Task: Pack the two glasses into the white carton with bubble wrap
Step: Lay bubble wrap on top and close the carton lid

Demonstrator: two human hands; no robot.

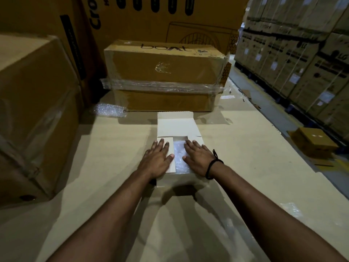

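Both arms stretched forward, converging. left hand (156, 160) flat, palm down, fingers straight, slightly spread. right hand (198, 159) same pose, just beside it; thumbs point inward, not touching.

The left hand (155, 161) and the right hand (198, 158) are bare, and both forearms too. The right wrist wears a thin black cord bracelet (207, 171). Its knot, with short loose ends, is at about 12 o'clock on the wrist.
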